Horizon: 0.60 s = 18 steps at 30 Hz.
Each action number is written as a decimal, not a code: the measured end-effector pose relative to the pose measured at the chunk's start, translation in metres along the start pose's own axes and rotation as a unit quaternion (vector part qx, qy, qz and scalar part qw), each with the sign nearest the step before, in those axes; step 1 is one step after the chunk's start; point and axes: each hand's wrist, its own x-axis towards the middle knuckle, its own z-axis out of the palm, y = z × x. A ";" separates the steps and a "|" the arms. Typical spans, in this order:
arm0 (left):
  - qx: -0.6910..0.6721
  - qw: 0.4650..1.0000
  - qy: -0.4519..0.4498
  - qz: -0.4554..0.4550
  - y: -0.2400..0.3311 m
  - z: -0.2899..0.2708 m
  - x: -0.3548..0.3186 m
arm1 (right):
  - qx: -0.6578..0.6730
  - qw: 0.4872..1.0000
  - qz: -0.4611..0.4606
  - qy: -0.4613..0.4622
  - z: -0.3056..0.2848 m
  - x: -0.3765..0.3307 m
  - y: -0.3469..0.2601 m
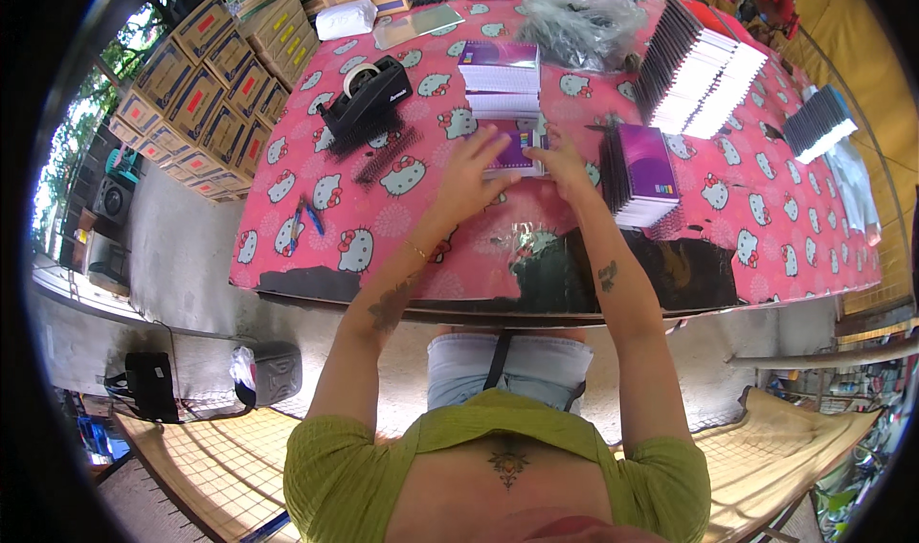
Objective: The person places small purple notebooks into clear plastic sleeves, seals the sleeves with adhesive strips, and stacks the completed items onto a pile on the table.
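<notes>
A small purple-covered notebook (514, 150) lies on the pink table between my two hands. My left hand (469, 171) rests over its left side, fingers spread on the cover and thumb near the front edge. At the right edge, my right hand (563, 168) has its fingers bent around the notebook's side; some fingertips are hard to make out. Just beyond stands a stack of purple-topped white paper blocks (500, 81). To the right of my right hand is a pile of purple notebooks with black spiral binding (643, 165).
A black tape dispenser (369, 95) stands at left beside black binding coils (388, 155) and pens (311, 217). A clear plastic bag (582, 28) lies at the back. Tall notebook stacks (704, 74) rise at right. Cardboard boxes (196, 93) are piled left of the table.
</notes>
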 end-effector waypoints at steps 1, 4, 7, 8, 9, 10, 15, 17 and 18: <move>-0.053 0.994 0.034 -0.089 -0.007 0.003 0.013 | -0.036 0.999 -0.023 0.010 -0.004 0.002 -0.001; -0.123 0.952 0.107 -0.258 -0.049 0.009 0.047 | -0.213 0.973 -0.079 0.039 -0.006 0.012 0.009; -0.071 0.952 0.132 -0.266 -0.076 0.013 0.070 | -0.420 0.889 -0.157 0.096 0.003 0.014 -0.001; -0.092 0.945 0.126 -0.286 -0.078 0.020 0.082 | -0.419 0.876 -0.198 0.135 0.004 0.019 0.000; -0.115 0.937 0.118 -0.307 -0.081 0.028 0.094 | -0.418 0.859 -0.238 0.174 0.003 0.027 0.000; -0.150 0.916 0.111 -0.356 -0.086 0.034 0.104 | -0.358 0.882 -0.246 0.180 0.007 0.036 -0.006; -0.360 0.791 0.057 -0.491 -0.159 0.028 0.119 | -0.279 0.916 -0.251 0.141 0.065 0.064 -0.037; -0.477 0.703 0.042 -0.525 -0.154 0.039 0.121 | -0.250 0.917 -0.265 0.159 0.047 0.077 -0.023; -0.482 0.688 0.026 -0.542 -0.145 0.047 0.124 | -0.238 0.917 -0.271 0.169 0.034 0.082 -0.015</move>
